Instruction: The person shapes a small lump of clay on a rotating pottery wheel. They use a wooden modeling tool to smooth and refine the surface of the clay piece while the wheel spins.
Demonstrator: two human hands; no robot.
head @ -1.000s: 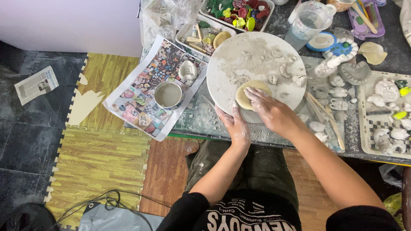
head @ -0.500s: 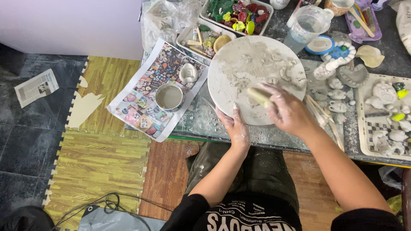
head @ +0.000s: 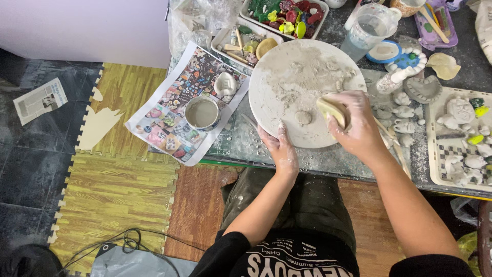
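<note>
Foam mats (head: 118, 197) in yellow, brown and grey cover the floor on the left of the frame, and a cluttered desk (head: 241, 146) fills the upper right. On the desk lies a round board (head: 287, 87), white and dusty with clay. A small clay lump (head: 303, 117) sits on the lower part of the board.

The right hand (head: 356, 125) is closed around a yellow sponge (head: 332, 110) and presses it on the right edge of the board, just beside the lump. The left hand (head: 281, 149) is open, its fingers stretched and touching the lower rim of the board. Both hands are smeared with clay.

Left of the board a colourful sheet (head: 174, 113) carries a small cup (head: 202, 113) with grey liquid and a white clay piece (head: 225, 84). Above the board stands a tray of coloured pieces (head: 284, 13). At the right edge a white tray (head: 464, 141) holds pale clay figures. A newspaper (head: 40, 100) lies on the floor at the far left.
</note>
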